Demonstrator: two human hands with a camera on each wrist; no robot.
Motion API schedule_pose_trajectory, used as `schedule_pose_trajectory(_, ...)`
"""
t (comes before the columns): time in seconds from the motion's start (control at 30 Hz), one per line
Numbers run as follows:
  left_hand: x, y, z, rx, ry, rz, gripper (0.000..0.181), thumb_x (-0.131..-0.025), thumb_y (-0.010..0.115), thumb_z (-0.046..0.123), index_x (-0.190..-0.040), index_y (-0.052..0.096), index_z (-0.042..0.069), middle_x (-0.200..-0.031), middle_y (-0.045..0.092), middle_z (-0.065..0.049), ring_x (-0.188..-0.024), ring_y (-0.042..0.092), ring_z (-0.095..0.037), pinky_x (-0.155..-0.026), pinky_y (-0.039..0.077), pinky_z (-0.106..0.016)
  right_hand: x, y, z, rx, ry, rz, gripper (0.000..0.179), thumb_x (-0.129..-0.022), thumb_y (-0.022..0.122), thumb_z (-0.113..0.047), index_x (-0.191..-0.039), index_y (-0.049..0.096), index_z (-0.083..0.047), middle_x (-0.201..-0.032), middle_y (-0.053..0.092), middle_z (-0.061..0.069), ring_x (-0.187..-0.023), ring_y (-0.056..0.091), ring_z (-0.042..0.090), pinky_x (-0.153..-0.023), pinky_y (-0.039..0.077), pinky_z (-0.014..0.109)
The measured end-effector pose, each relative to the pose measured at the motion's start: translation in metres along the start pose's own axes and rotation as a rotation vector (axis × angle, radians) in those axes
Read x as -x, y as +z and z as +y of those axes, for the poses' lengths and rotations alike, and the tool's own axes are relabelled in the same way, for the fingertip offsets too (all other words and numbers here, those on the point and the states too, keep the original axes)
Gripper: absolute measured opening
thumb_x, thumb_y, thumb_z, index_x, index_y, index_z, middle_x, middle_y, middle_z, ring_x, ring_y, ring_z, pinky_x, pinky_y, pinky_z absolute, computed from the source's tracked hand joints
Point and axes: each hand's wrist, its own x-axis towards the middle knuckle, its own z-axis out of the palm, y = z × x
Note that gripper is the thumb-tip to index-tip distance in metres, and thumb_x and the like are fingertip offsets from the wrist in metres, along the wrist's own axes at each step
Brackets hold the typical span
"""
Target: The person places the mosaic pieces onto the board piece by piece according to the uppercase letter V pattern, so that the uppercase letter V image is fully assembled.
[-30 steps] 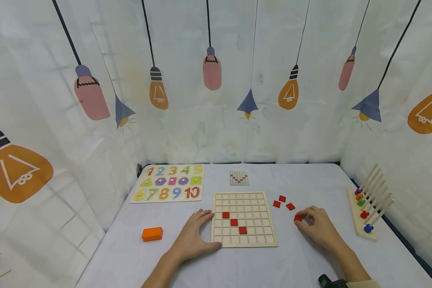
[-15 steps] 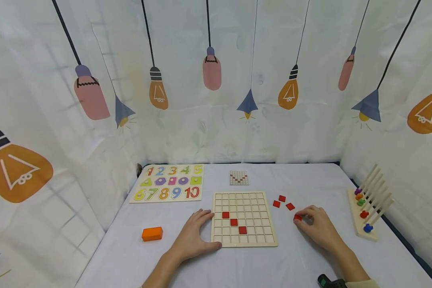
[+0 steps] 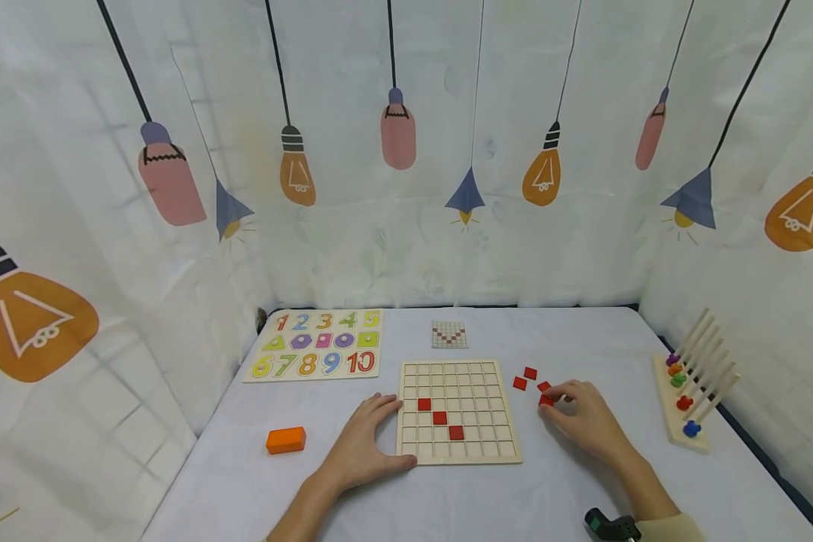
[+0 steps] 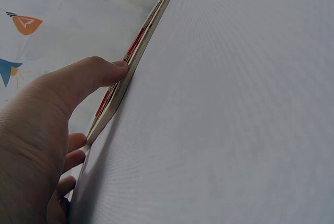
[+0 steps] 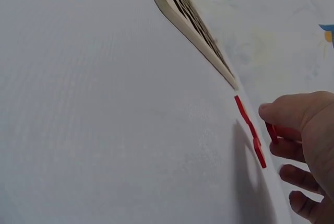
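My left hand (image 3: 362, 444) rests against the left side of a wooden grid board (image 3: 479, 452). Its thumb touches the near left corner, and the fingers lie along the left edge. Three red square tiles sit in the grid on a descending diagonal, among them one tile (image 3: 456, 433) lowest and farthest right. Right of the board, my right hand (image 3: 592, 425) pinches a red square tile (image 5: 271, 132) between thumb and fingertips, above the cloth in the right wrist view. Several loose red tiles (image 3: 519, 384) lie just beyond those fingertips.
A small pattern card (image 3: 449, 335) lies behind the board. At the back left is a number puzzle board (image 3: 339, 342); an orange block (image 3: 286, 440) lies nearer. A peg stand (image 3: 691, 418) with coloured beads stands at the right edge of the white cloth-covered table (image 3: 515, 504).
My right hand has moved left toward the board and the loose tiles, carrying the pinched red tile. The left hand and the board have stayed in place.
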Motion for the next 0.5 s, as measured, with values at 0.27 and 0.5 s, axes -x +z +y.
schedule_pose_trajectory(0.27,-0.001,0.001,-0.001,0.001,-0.003,0.001,0.105,-0.071,0.092,0.075,-0.160,0.061,0.028,-0.170,0.053,0.006,-0.167,0.037,-0.033,-0.134,0.035,-0.066,-0.008,0.013,-0.015,-0.023,-0.048,-0.009,0.017,-0.096,0.086,-0.021,-0.113,0.084,-0.022,-0.108,0.075,-0.007,-0.111,0.061,0.021,-0.093,0.058,0.044)
schedule_pose_trajectory(0.5,-0.001,0.001,-0.001,0.012,-0.004,-0.002,0.105,-0.071,0.092,0.075,-0.159,0.061,0.028,-0.170,0.053,0.007,-0.167,0.037,-0.033,-0.134,0.034,-0.067,-0.015,0.026,-0.026,-0.032,-0.060,-0.011,0.016,-0.095,0.086,-0.022,-0.111,0.083,-0.023,-0.106,0.074,-0.006,-0.109,0.062,0.021,-0.092,0.058,0.041)
